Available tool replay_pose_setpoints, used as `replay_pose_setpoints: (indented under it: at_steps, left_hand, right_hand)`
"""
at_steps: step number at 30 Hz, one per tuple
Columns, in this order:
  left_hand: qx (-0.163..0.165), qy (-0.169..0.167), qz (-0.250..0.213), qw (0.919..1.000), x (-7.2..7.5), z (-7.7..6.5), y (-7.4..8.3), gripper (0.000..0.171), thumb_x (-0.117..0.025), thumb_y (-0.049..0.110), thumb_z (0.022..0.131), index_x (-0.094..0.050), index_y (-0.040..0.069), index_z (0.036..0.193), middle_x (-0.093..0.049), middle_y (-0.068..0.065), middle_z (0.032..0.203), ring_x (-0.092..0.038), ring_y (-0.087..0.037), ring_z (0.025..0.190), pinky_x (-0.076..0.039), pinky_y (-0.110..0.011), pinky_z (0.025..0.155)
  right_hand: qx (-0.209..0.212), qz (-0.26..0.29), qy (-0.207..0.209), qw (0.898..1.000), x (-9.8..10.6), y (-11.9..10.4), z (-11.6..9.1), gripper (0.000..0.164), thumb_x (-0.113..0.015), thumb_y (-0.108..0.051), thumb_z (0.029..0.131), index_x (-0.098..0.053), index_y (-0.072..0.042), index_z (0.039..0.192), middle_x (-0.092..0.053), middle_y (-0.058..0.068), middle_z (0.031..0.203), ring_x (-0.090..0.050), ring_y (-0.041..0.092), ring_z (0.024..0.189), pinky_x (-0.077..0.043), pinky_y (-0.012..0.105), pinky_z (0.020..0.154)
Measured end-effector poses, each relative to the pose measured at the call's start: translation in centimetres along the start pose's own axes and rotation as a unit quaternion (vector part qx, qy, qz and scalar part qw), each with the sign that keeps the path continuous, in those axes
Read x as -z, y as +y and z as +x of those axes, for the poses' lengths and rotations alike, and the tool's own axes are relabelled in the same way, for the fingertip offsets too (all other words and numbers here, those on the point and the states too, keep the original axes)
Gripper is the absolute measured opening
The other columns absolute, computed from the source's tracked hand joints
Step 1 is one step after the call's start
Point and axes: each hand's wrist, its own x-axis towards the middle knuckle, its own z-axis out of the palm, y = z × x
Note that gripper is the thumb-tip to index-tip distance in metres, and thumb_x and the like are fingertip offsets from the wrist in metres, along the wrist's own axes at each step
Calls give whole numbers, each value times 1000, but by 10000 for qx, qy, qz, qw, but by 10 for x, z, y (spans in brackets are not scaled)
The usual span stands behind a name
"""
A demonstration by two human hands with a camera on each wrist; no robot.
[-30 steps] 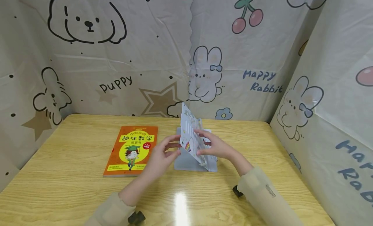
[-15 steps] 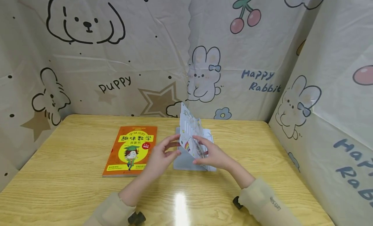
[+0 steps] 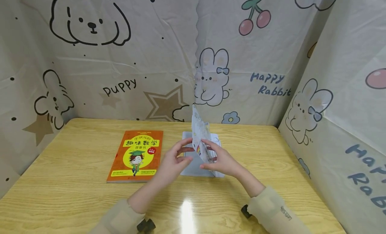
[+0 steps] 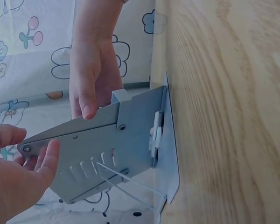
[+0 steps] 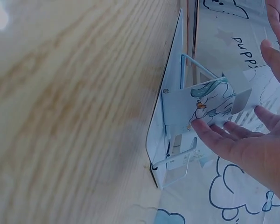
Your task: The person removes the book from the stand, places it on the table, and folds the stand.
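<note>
Folding metal book stand (image 3: 199, 135), on wood-grain table (image 3: 75, 167) beside orange maths storybook (image 3: 136, 157); left hand (image 3: 176, 157) curled at printed panel (image 5: 212, 100), right hand (image 3: 221, 159) spread against it; step, apparently: setting tilt; next, likely: steady support.

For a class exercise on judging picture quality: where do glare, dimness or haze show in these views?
Head view: a white glare streak on the table near the bottom edge, while the large title on the orange book reads clearly; left wrist view: the stand's underside looks dim and grey; right wrist view: hazy and bluish, with a bright patch in the top-left corner.
</note>
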Motion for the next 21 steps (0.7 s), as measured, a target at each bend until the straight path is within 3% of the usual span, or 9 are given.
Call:
replay_pose_setpoints:
  at_steps: [7,15,21]
  left_hand:
    - [-48,-203,83,9997,-5,7,4,54,-60,-1,89,-45,12,138,-48,-3,138,-54,-23,117,-52,-25,88]
    - [-176,-553,232,9980,-8,14,11,52,-60,3,90,-43,10,140,-49,-7,138,-54,-23,117,-53,-24,86]
    - [-359,-790,514,9949,-13,18,15,55,-60,1,90,-42,11,141,-47,-7,140,-54,-22,118,-53,-26,87]
  right_hand:
    - [-97,110,184,9997,0,1,-3,84,-75,-21,81,-26,-22,149,-30,7,151,-37,35,133,-50,49,91]
    - [-15,516,231,9984,8,-31,-15,82,-69,-6,83,-22,-11,150,-27,18,150,-37,43,131,-51,53,88]
    - [0,606,352,9975,11,-37,-19,79,-65,-1,83,-22,-11,149,-30,19,148,-39,44,129,-52,49,88]
